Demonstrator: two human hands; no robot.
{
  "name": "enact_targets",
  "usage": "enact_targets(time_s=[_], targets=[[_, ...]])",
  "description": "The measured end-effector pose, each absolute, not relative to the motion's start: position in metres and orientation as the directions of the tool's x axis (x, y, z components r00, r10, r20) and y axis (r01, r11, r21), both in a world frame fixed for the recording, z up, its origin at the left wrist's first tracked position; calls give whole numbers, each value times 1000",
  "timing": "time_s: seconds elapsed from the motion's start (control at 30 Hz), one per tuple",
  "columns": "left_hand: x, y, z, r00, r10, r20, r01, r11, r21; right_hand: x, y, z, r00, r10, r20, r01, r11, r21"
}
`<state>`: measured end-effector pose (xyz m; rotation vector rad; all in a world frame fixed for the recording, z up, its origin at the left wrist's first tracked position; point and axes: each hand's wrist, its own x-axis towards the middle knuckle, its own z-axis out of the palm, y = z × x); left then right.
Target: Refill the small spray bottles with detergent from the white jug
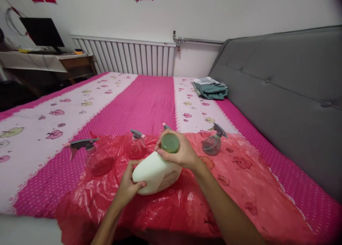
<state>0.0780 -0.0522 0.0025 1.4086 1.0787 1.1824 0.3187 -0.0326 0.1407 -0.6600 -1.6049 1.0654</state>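
A large white bottle [153, 173] is held above a red plastic sheet [240, 181] spread on the bed. My left hand [128, 186] grips the bottle's body from below and the side. My right hand [177, 154] is wrapped round its green cap [170, 143], fingers closed on the cap's rim. Several clear spray bottles with grey triggers lie on the sheet behind: one at the left [93, 156], one in the middle [136, 145], one at the right [213, 141]. Another trigger [166, 126] peeks out behind my right hand.
The bed has a pink and white patterned cover [144, 99]. Folded green and grey clothes [211, 89] lie at the far right by a grey padded headboard [280, 95]. A white radiator [128, 56] lines the far wall, with a desk and dark monitor [42, 33] at the far left.
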Motion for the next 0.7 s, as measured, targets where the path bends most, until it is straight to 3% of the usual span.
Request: enact_targets(time_s=[0.17, 0.33, 0.7], targets=[[93, -56, -7, -91, 980, 176, 0, -177, 984, 300, -48, 135, 26, 854, 520, 117, 514, -850], [100, -55, -11, -154, 973, 169, -19, -174, 985, 288, -46, 129, 244, 819, 519, 221, 474, -852], [101, -51, 0, -126, 968, 218, 52, -213, 976, 287, -45, 126, 304, 817, 490, 267, 421, -867]])
